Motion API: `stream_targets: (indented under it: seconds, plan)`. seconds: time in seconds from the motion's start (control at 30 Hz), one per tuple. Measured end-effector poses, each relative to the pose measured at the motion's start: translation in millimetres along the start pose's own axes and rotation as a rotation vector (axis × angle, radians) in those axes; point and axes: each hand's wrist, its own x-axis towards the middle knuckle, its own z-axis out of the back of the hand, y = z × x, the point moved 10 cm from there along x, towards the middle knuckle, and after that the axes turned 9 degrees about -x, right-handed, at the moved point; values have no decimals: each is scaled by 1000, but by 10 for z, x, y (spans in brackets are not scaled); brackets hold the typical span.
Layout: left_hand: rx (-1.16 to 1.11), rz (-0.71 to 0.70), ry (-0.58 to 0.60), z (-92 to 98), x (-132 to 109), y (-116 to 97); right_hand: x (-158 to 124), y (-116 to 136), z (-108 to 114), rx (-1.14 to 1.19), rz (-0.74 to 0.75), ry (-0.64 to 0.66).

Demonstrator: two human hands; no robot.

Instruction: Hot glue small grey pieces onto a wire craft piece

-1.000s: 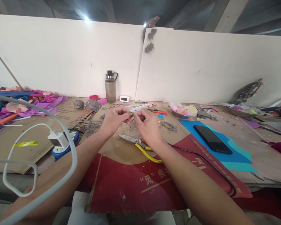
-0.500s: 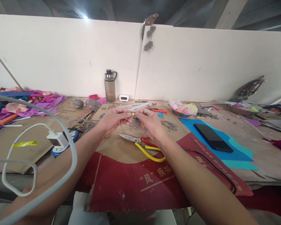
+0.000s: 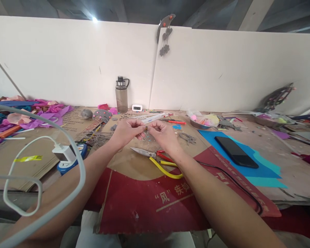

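My left hand (image 3: 129, 132) and my right hand (image 3: 163, 133) meet over the cardboard sheet (image 3: 134, 167), thumbs and fingers pinched together tip to tip. Whatever sits between the fingertips is tiny and mostly covered; only a speck of yellow shows. Just below them lie scissors (image 3: 165, 167) with yellow handles, blades pointing left, and a red-handled tool (image 3: 163, 155) partly hidden by my right wrist. A loose coil of grey cord (image 3: 187, 138) rests right of my right hand. Tangled grey strands (image 3: 93, 138) lie left of my left hand.
A bottle (image 3: 121, 96) and a small digital clock (image 3: 136, 108) stand at the back by the white partition. A black phone (image 3: 235, 151) lies on blue sheets at right. A white cable (image 3: 80, 172) loops at left beside a blue-and-white power strip (image 3: 74, 160). Colourful scraps (image 3: 38, 115) pile up far left.
Both hands stay in nearly the same place, with the fingertips closing in more. The yellow bit between them, plainer before, is now mostly covered.
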Motion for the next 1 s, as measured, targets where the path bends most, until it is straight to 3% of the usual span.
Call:
stream_targets:
  seconds: [0.2,0.47,0.83,1.0]
  plan:
    - [14,3,-27,57,21,10,16,-84,-76,111,-32,105]
    - [-28,3,-32,52,31,44,18,-105,-86,137,-56,102]
    - [-74,65,108,-17,14,38,11,-65,27,-48,-37,22]
    - [159,-60,79,2,7,-54,-16,18,26,-205,24,-4]
